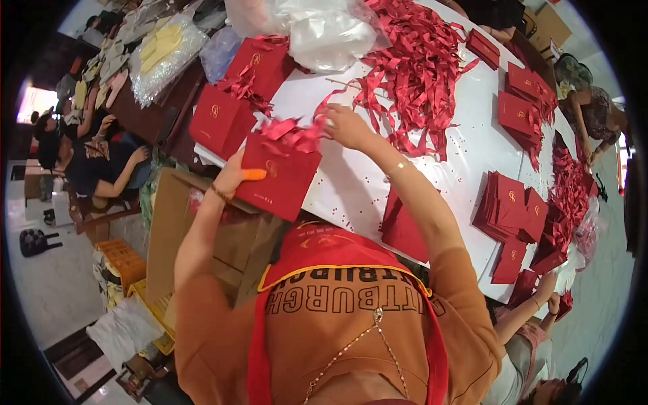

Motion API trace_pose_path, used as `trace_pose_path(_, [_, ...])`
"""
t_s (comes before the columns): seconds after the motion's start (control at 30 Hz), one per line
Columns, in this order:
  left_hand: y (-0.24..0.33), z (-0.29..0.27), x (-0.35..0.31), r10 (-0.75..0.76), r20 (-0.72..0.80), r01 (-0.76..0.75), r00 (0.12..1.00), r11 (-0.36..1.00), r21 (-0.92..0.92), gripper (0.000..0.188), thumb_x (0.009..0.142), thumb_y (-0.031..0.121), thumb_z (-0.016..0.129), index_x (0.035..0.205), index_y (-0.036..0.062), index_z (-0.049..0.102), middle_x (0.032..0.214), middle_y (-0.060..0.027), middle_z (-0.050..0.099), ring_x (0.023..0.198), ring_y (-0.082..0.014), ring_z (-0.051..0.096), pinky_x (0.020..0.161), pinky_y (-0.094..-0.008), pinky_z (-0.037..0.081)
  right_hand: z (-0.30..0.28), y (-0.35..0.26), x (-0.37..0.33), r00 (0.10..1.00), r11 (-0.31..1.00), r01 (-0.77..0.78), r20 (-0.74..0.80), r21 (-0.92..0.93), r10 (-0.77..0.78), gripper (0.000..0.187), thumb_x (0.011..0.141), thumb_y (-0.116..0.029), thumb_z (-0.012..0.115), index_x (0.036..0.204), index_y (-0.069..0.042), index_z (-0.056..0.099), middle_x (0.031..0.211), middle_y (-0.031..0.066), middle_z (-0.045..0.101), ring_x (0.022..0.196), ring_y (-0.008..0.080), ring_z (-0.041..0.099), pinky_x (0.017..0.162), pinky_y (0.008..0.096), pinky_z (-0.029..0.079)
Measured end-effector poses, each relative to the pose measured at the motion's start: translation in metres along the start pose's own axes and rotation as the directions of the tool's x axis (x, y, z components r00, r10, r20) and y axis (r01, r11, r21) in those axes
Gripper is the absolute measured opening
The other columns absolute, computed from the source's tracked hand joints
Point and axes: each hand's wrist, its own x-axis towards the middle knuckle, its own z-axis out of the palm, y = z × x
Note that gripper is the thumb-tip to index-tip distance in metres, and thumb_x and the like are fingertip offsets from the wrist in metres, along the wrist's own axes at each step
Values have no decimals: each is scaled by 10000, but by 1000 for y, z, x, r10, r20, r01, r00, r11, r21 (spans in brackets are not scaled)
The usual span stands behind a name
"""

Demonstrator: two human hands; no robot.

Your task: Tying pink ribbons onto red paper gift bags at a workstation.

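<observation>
My left hand [231,177], an orange cover on its thumb, grips the left side of a red paper gift bag [287,185] with gold print. The bag tilts over the table's near edge. Pink-red ribbon [291,137] bunches along its top. My right hand [347,128] is at the ribbon's right end, fingers pinched together on it; the exact grip is partly hidden. Just beyond my left hand stand two more red bags [219,121] with ribbon over them. Under my right forearm lies another red bag [405,226], partly covered by the arm.
A heap of loose red ribbons [422,74] spreads over the white table [354,175], beside clear plastic wrap [331,34]. Stacks of red bags [506,206] stand at the right. An open cardboard box [169,229] sits below my left arm. Other people work around the table.
</observation>
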Motion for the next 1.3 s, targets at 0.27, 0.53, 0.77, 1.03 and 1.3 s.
trace_pose_path(0.27, [-26,-12,-10,-65,-62,53,996,983,-174,561,697,-66,621,1214,38,429,1080,-72,558,990,-187,553,828,-326,481,-2,-4,30,967,813,13,213,-583,137,387,830,-404,499,1152,-191,479,1253,64,423,1173,244,411,866,503,371])
trace_pose_path(0.53, [6,-11,96,120,-38,-126,992,928,-352,413,774,16,586,1169,37,465,1061,-82,567,982,-201,559,867,-366,462,-7,46,-38,986,875,-3,-145,-484,-76,247,764,-220,549,975,-94,517,1160,61,469,1136,223,427,877,445,348])
trace_pose_path(0.77, [-15,-47,202,-198,-40,201,979,969,140,546,700,60,687,1197,25,464,1083,-102,577,907,-212,590,786,-337,493,-17,17,-51,997,819,-66,-10,-570,74,346,701,-161,579,1027,-65,511,1230,145,430,1187,305,383,982,471,292])
trace_pose_path(1.03, [-11,-49,213,-122,-121,169,985,818,550,855,569,206,793,1276,4,357,1159,-172,528,1038,-254,536,878,-320,432,24,-27,-5,965,957,-93,-262,-276,18,608,743,-336,608,1261,-89,406,1360,164,314,1182,355,371,947,451,355])
trace_pose_path(1.3, [11,19,164,345,-288,269,893,104,958,690,726,329,665,1273,41,358,1214,-165,460,1051,-342,482,877,-471,394,24,-33,3,952,867,-306,-117,-394,283,586,778,-428,546,1255,-108,430,1365,63,333,1112,280,441,868,484,351])
